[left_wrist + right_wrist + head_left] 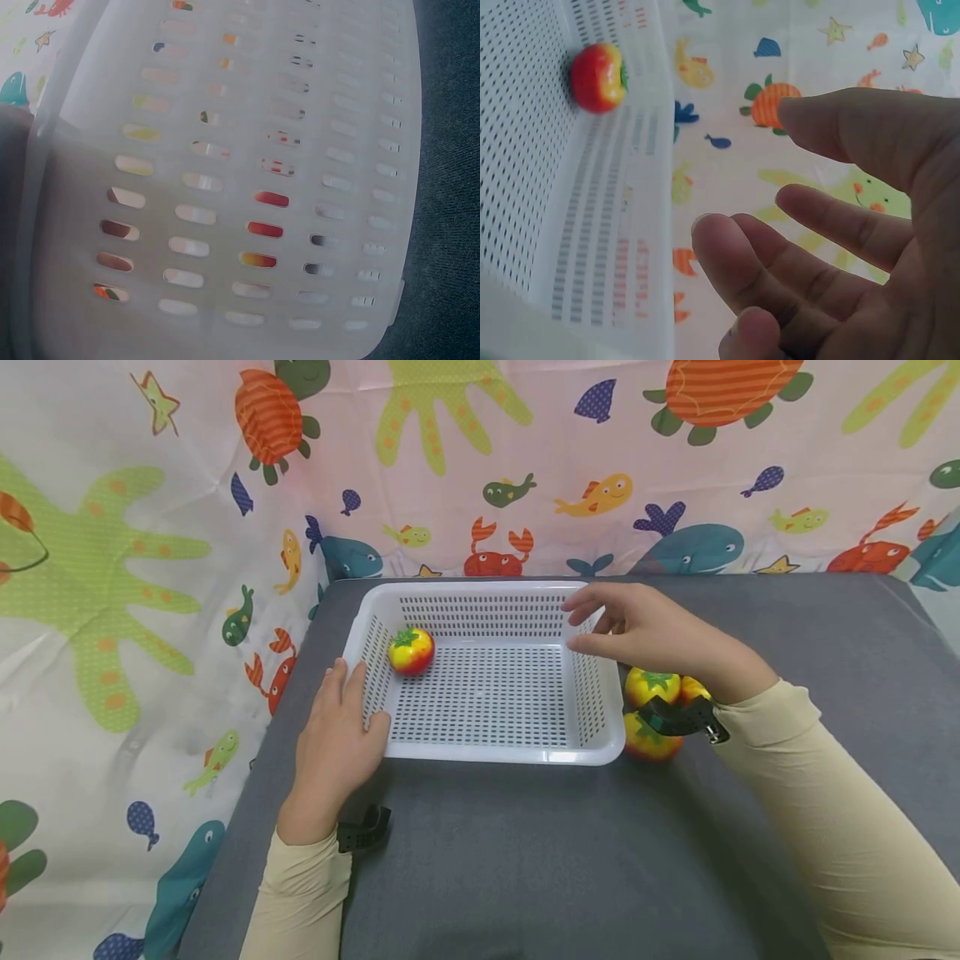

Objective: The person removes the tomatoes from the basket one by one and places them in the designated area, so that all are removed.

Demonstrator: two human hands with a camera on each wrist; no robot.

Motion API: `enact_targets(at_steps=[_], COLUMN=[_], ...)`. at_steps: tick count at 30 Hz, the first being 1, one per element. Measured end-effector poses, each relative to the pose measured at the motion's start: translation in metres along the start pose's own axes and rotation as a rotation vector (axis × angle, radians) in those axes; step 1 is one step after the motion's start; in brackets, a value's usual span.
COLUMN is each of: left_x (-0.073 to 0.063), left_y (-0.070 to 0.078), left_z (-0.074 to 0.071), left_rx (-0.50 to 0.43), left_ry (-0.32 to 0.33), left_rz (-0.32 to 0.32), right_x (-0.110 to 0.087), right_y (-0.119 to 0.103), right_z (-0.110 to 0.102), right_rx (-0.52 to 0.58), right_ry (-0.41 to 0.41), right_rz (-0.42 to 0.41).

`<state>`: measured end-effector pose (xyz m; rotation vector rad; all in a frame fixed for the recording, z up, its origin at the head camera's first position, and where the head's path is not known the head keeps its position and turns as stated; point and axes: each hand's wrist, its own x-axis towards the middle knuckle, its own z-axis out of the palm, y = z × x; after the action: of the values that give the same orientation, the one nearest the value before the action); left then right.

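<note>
A white perforated plastic basket [487, 753] stands on the dark table in the head view. One round red-and-yellow fruit [411, 652] with a green leafy top lies inside, near its left wall; it also shows in the right wrist view [598, 78]. My left hand [337, 743] rests on the basket's left rim, fingers fairly straight. In the left wrist view, the basket's slotted wall [225, 187] fills most of the picture. Above the right rim hovers my right hand [637, 622], its fingers loosely bent and thumb apart, with nothing between them.
Several similar fruits [651, 745] sit on the table [480, 860] just right of the basket, partly hidden under my right wrist. A curtain [450, 460] with sea-animal prints hangs behind the table and along its left side.
</note>
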<state>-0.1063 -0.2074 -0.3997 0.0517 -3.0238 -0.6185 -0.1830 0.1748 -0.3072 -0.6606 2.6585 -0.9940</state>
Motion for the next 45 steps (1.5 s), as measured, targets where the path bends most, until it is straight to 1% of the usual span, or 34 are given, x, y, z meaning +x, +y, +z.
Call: enact_targets(at_steps=[3,11,18,23,31,37,45], left_x=[0.000,-0.001,0.000,0.001,0.001,0.002,0.003], left_y=[-0.002,-0.005,-0.007,-0.009,-0.010,-0.008,-0.006], left_z=[0.000,0.000,0.003,0.005,0.004,0.003,0.003], left_rx=[0.001,-0.004,-0.011,-0.003,-0.001,0.007,0.016], left_ry=[0.002,0.014,0.009,0.020,0.018,0.011,0.017], left_rz=[0.000,0.000,-0.005,-0.005,-0.002,-0.009,0.005], right_x=[0.014,0.046,0.069,0.086,0.105,0.122,0.141], right_y=[-0.006,-0.020,-0.030,-0.036,-0.047,-0.053,-0.063], right_z=[0.007,0.022,0.032,0.039,0.050,0.063,0.078], right_rx=[0.021,0.017,0.011,0.023,0.053,0.077,0.063], right_ry=[-0.018,-0.055,-0.099,-0.116,-0.152,-0.173,-0.195], right_rz=[-0.004,-0.045,-0.057,-0.070,-0.072,-0.070,-0.057])
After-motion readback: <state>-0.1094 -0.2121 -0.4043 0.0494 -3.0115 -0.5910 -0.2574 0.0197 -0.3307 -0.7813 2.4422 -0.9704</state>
